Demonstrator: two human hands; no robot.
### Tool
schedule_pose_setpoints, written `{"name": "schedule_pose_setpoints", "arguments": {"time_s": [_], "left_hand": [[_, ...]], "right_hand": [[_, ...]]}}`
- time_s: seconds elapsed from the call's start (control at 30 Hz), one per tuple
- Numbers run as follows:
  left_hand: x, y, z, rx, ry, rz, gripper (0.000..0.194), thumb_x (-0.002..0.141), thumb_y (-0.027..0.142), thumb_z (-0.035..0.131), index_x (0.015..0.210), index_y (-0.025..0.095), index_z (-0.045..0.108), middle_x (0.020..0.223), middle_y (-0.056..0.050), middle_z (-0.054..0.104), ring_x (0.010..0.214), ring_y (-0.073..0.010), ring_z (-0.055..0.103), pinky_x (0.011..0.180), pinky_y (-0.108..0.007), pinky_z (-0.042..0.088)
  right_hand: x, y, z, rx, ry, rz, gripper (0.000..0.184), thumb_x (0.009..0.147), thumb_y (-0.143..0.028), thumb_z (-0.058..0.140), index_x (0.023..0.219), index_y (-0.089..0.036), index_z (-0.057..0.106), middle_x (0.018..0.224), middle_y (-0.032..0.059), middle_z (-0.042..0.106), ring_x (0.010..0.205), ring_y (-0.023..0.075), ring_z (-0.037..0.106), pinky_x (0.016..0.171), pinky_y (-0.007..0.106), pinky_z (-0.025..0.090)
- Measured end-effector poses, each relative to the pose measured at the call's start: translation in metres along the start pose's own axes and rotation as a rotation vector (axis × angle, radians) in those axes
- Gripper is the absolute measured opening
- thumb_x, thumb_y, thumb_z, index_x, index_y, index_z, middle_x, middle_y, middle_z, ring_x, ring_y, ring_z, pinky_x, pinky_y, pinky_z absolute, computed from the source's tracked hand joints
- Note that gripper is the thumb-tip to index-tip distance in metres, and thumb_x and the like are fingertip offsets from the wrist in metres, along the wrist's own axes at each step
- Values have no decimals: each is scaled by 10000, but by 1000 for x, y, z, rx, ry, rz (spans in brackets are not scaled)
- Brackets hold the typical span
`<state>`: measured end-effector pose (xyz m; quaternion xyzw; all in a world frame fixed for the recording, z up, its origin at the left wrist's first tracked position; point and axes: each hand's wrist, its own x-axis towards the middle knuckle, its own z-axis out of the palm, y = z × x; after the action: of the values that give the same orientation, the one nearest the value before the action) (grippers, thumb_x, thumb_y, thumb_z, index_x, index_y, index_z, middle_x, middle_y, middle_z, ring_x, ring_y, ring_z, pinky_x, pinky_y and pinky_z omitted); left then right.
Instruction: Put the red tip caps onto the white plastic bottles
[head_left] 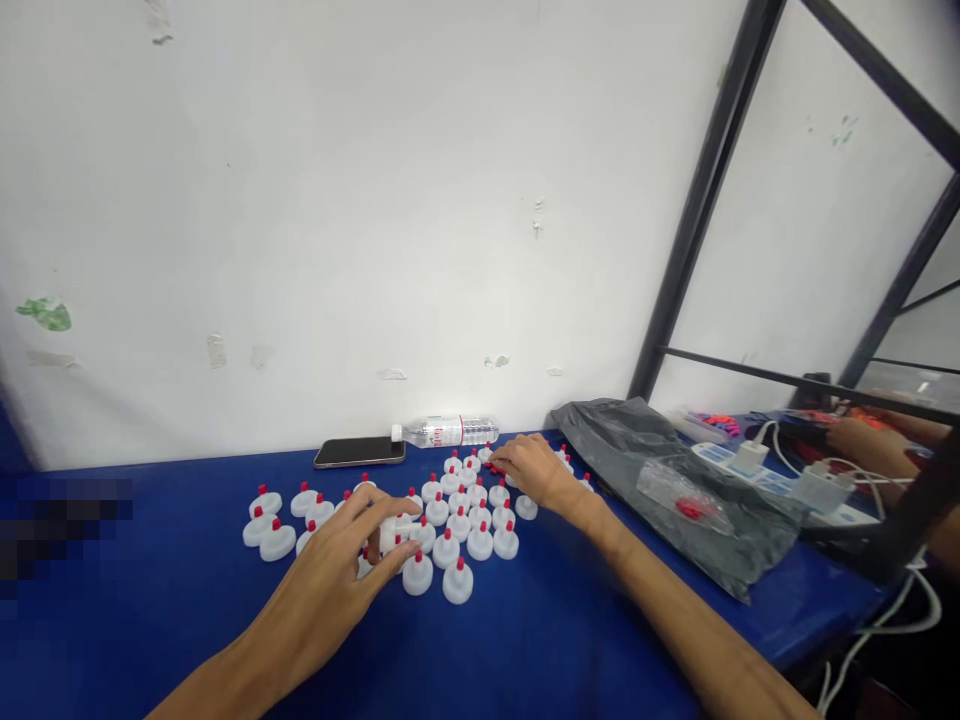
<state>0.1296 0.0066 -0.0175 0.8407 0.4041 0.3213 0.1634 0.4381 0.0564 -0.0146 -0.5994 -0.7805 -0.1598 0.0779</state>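
My left hand [352,545] curls its thumb and fingers round a white nozzle cap [391,533], tilted on its side with its spout toward the right. No red tip shows on that spout. Around and beyond it stand many white nozzle caps with red tips [458,582], upright on the blue table. My right hand [531,468] reaches to the far side of these caps. Its fingertips are drawn together over a small pile of loose red tips [496,468]; whether one is pinched is hidden. A white cap without a visible red tip [526,508] sits just below this hand.
A phone [360,452] and a clear plastic bottle [450,431] lie along the wall. To the right, a grey plastic bag [675,480] carries a clear packet of red pieces [686,500]. Beyond are a power strip [780,485], a black metal frame [697,200] and another person's hands.
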Motion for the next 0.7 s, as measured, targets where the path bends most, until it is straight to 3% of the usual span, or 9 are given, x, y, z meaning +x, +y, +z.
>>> {"name": "schedule_pose_setpoints", "arguments": {"time_s": [0.43, 0.7], "left_hand": [[2, 10, -5, 21, -55, 7, 258, 962, 451, 536, 1111, 310, 693, 991, -9, 645, 592, -124, 544, 576, -255, 469], [0, 0, 2, 2, -46, 27, 252, 965, 461, 546, 1123, 324, 686, 1018, -1, 634, 604, -124, 549, 589, -262, 468]], "right_hand": [[7, 4, 15, 60, -56, 39, 231, 940, -181, 588, 1033, -243, 791, 992, 74, 785, 974, 245, 700, 837, 319, 443], [7, 0, 11, 82, -46, 74, 187, 885, -168, 661, 994, -259, 783, 900, 36, 791, 950, 232, 702, 872, 318, 431]]}}
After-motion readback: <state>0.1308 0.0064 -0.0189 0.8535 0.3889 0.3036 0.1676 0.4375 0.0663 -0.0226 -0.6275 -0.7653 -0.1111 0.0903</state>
